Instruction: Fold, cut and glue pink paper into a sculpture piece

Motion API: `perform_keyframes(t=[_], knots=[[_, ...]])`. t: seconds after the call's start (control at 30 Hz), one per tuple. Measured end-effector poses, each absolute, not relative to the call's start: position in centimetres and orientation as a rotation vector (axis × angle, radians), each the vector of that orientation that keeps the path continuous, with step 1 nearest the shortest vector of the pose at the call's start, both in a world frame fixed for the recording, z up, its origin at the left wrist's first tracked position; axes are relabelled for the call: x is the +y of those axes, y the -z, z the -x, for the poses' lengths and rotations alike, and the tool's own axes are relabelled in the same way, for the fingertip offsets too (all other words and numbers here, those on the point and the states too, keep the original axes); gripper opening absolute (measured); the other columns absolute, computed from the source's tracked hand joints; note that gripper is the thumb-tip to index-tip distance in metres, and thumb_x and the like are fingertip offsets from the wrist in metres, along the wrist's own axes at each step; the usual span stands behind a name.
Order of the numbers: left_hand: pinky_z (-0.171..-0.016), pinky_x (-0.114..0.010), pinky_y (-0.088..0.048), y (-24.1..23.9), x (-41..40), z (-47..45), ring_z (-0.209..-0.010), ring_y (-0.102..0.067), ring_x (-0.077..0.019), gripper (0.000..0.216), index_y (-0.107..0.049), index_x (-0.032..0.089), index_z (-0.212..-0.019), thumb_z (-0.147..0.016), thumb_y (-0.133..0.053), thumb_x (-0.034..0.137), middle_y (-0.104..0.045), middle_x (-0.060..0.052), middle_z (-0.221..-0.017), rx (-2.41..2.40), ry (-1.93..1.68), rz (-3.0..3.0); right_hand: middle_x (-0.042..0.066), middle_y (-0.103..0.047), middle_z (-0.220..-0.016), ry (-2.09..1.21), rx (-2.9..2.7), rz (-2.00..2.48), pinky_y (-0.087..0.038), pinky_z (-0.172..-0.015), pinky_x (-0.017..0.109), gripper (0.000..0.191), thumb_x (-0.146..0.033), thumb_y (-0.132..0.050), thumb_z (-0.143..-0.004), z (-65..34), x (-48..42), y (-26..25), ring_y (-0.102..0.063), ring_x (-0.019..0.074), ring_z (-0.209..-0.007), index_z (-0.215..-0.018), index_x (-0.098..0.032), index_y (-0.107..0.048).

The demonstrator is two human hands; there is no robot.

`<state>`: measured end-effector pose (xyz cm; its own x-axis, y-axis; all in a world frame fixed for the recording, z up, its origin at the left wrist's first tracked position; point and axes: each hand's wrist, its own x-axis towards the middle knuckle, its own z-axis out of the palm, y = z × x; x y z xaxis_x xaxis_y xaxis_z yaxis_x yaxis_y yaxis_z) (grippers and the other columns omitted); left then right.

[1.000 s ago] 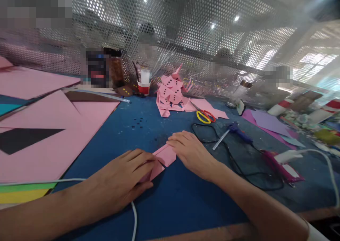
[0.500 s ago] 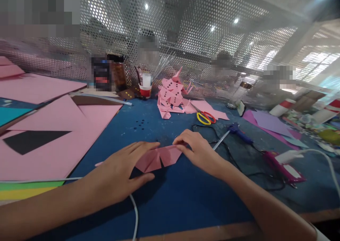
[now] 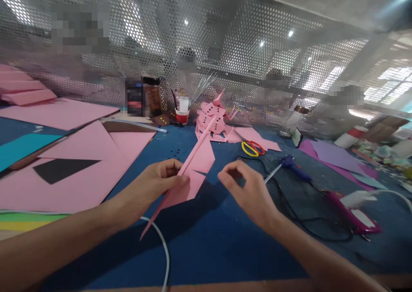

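My left hand (image 3: 161, 185) pinches a folded pink paper piece (image 3: 195, 172) between thumb and fingers. The piece is held above the table on a slant, a long narrow strip along its upper edge and notched flaps hanging to the right. Its far tip overlaps a pink paper model with black dots (image 3: 204, 112), which stands behind it. To the right of the paper, my right hand (image 3: 247, 189) is apart from it, thumb and index fingertips brought together in a ring. Nothing shows between those fingertips.
Scissors (image 3: 252, 148) lie near the model on pink scraps. A blue glue gun (image 3: 294, 167) and a magenta power strip (image 3: 352, 212) with cables lie right. Large pink sheets (image 3: 128, 155) cover the left. A paper cup (image 3: 182, 116) stands by the perforated metal screen (image 3: 225, 47).
The pink paper has been raised and turned from lying level between both hands to a steep slant in my left hand. My right hand has let go of it and moved slightly right.
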<state>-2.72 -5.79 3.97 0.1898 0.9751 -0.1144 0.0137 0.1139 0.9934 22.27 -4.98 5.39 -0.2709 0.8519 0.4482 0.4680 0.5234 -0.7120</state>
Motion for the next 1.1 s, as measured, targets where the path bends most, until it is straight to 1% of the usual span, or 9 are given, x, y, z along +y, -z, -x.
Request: perform_keyframes(t=[0.07, 0.13, 0.27, 0.43, 0.6, 0.73, 0.83, 1.0, 1.1], knots=[[-0.063, -0.021, -0.043, -4.0, -6.3, 2.1, -0.065, -0.056, -0.0107, 0.027, -0.066, 0.019, -0.087, -0.075, -0.085, 0.034, -0.067, 0.004, -0.076, 1.098, -0.99, -1.156, 0.0, -0.072, -0.085, -0.795, -1.936, 1.121, -0.051, -0.075, 0.027, 0.018, -0.037, -0.067, -0.095, -21.6, -5.4, -5.0, -0.065, 0.0154, -0.079, -0.089, -0.02, -0.07], [-0.066, -0.022, -0.045, -4.0, -6.7, 1.7, -0.07, -0.059, -0.0123, 0.029, -0.066, 0.019, -0.089, -0.073, -0.085, 0.033, -0.069, 0.002, -0.082, 1.09, -0.976, -1.131, 0.0, -0.074, -0.085, -0.924, -1.915, 1.133, -0.051, -0.073, 0.025, 0.018, -0.038, -0.071, -0.092, -21.0, -5.8, -4.7, -0.066, 0.0149, -0.078, -0.091, -0.02, -0.072], [-0.068, -0.023, -0.044, -3.9, -7.1, 1.1, -0.074, -0.059, -0.0133, 0.031, -0.066, 0.019, -0.09, -0.074, -0.086, 0.036, -0.07, 0.001, -0.085, 1.056, -0.952, -1.136, -0.001, -0.073, -0.079, -0.955, -1.872, 1.145, -0.051, -0.069, 0.024, 0.015, -0.034, -0.07, -0.092, -20.5, -6.2, -4.0, -0.067, 0.0139, -0.073, -0.087, -0.019, -0.072], [-0.076, -0.026, -0.046, -4.2, -7.4, 0.8, -0.083, -0.06, -0.0169, 0.031, -0.073, 0.018, -0.092, -0.081, -0.08, 0.046, -0.07, -0.002, -0.09, 1.067, -0.954, -1.213, -0.001, -0.073, -0.078, -0.917, -1.906, 1.114, -0.052, -0.068, 0.023, 0.011, -0.028, -0.068, -0.093, -20.3, -6.1, -3.5, -0.067, 0.0131, -0.071, -0.087, -0.02, -0.073], [-0.071, -0.028, -0.045, -4.1, -7.6, 0.6, -0.079, -0.059, -0.0179, 0.029, -0.073, 0.019, -0.091, -0.082, -0.077, 0.046, -0.07, -0.001, -0.089, 1.068, -0.925, -1.215, -0.001, -0.076, -0.084, -0.784, -1.941, 1.037, -0.055, -0.071, 0.024, 0.007, -0.025, -0.067, -0.093, -20.4, -6.4, -3.0, -0.07, 0.0136, -0.074, -0.094, -0.021, -0.072], [-0.069, -0.027, -0.042, -3.8, -7.7, 0.6, -0.074, -0.056, -0.0162, 0.029, -0.071, 0.018, -0.087, -0.083, -0.076, 0.047, -0.067, -0.001, -0.084, 1.079, -0.932, -1.237, 0.001, -0.077, -0.089, -0.572, -2.019, 0.987, -0.056, -0.075, 0.027, 0.008, -0.028, -0.066, -0.096, -20.6, -6.7, -2.6, -0.071, 0.0152, -0.078, -0.099, -0.022, -0.071], [-0.069, -0.027, -0.043, -3.6, -7.8, 0.5, -0.074, -0.056, -0.0158, 0.031, -0.071, 0.018, -0.088, -0.083, -0.077, 0.048, -0.066, -0.001, -0.084, 1.073, -0.922, -1.204, 0.001, -0.077, -0.088, -0.435, -2.071, 0.964, -0.054, -0.075, 0.028, 0.009, -0.029, -0.065, -0.098, -20.7, -6.9, -2.4, -0.071, 0.0158, -0.078, -0.1, -0.023, -0.071], [-0.068, -0.025, -0.041, -3.5, -7.9, 0.5, -0.072, -0.054, -0.0143, 0.032, -0.07, 0.017, -0.088, -0.085, -0.077, 0.048, -0.065, 0.0, -0.082, 1.058, -0.912, -1.184, 0.0, -0.076, -0.086, -0.34, -2.12, 0.948, -0.052, -0.073, 0.027, 0.006, -0.026, -0.066, -0.098, -20.7, -6.9, -2.4, -0.071, 0.0151, -0.077, -0.099, -0.022, -0.07], [-0.067, -0.026, -0.042, -3.6, -7.9, 0.5, -0.072, -0.055, -0.0146, 0.033, -0.07, 0.017, -0.09, -0.084, -0.077, 0.048, -0.066, -0.001, -0.084, 1.047, -0.898, -1.181, -0.001, -0.076, -0.086, -0.334, -2.128, 0.947, -0.051, -0.073, 0.026, 0.005, -0.025, -0.065, -0.098, -20.7, -6.9, -2.4, -0.071, 0.0148, -0.077, -0.098, -0.022, -0.07]])
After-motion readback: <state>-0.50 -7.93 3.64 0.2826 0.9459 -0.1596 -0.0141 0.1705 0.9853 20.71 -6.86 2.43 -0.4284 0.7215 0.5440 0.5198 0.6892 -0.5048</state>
